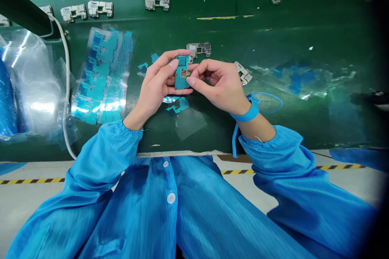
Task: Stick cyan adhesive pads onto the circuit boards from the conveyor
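Note:
My left hand (161, 75) holds a small circuit board (182, 73) upright between thumb and fingers, above the green bench. Much of the board's face is blue-green. At the board's lower right edge, the thumb and forefinger of my right hand (212, 81) are pinched together against it; whether they hold anything else is hidden. Just behind the hands lies a grey circuit board (203, 49), and another board (243, 73) rests tilted beside my right wrist. Cut blue film pieces (179, 105) lie below my hands.
Left of my hands is a clear sheet of blue die-cut film (103, 73), then a white cable (65, 77) and a clear plastic bag (33, 85). Several boards (157, 2) line the back. A blue coiled cord (235, 139) hangs from my wrist strap (247, 112).

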Tool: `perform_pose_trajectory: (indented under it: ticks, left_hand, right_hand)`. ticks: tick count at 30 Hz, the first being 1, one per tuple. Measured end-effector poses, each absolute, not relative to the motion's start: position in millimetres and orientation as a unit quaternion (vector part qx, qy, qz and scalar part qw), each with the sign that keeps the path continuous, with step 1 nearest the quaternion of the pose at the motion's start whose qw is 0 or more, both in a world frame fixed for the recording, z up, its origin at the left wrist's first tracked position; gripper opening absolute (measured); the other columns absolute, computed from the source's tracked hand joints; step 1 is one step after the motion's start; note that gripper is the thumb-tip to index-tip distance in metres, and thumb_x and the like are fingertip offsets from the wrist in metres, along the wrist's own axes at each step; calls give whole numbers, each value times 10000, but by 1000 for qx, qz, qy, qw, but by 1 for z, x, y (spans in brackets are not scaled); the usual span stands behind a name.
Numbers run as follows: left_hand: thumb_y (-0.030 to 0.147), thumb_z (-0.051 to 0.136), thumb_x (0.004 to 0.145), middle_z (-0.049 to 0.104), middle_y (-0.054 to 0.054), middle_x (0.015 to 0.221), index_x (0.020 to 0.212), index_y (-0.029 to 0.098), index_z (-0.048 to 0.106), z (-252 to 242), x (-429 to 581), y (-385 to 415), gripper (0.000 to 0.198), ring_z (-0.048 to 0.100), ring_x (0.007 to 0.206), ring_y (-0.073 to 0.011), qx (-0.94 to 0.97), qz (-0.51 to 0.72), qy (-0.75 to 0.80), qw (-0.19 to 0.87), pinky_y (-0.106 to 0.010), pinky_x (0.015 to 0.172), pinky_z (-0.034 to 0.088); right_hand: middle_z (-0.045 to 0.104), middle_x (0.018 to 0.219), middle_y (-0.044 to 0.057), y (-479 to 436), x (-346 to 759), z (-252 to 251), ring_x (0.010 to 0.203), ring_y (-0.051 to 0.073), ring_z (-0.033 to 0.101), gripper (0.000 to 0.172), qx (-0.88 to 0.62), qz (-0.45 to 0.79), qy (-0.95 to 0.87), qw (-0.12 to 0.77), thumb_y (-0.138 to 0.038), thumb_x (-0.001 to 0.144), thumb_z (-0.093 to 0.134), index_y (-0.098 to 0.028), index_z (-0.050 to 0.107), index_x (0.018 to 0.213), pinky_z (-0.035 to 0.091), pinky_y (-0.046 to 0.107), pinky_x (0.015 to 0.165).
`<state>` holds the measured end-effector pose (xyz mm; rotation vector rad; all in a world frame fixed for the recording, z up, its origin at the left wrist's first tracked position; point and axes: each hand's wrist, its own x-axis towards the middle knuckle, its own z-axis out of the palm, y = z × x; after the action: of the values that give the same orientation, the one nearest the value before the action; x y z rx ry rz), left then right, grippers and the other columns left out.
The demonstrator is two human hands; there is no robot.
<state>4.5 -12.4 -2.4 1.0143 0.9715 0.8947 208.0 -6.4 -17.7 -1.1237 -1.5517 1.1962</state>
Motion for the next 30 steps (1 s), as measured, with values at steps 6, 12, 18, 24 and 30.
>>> perform_pose_trajectory:
  ticks: [6,12,18,24,30]
  left_hand:
    - [597,667,1057,829,-45,1270,1493,313,658,-9,7,-13,520,774,1401,-369,465,409,432,656,-528,1053,720]
    - [601,691,1051,823,-51,1296,1501,311,649,-13,7,-13,537,760,1424,-378,472,408,425,656,-563,1089,705]
    - [615,716,1031,836,-62,1287,1484,308,680,-6,9,-16,549,758,1427,-393,449,418,429,663,-536,1050,728]
    - [588,732,1030,840,-67,1276,1494,302,680,-3,9,-17,547,784,1383,-377,443,414,430,669,-514,1048,729]
    - [597,718,1037,841,-68,1282,1504,300,671,-2,8,-17,556,780,1391,-378,444,411,431,670,-513,1039,732]
  right_hand:
    - [767,908,53,-6,209,-17,999,250,737,341,-446,485,-620,427,-478,871,947,-238,715,804,599,360,752]
    - [758,882,50,-6,209,-18,993,251,738,329,-444,482,-620,431,-457,872,949,-238,715,802,603,364,763]
    - [765,892,51,-7,210,-18,1019,269,748,369,-451,489,-617,421,-517,859,968,-253,714,811,635,388,796]
    - [761,893,58,-7,209,-17,1057,279,757,383,-454,487,-615,422,-544,864,954,-255,711,803,640,389,807]
    - [736,854,55,-6,210,-15,1063,291,761,390,-449,492,-618,417,-544,862,955,-252,706,793,630,394,810]
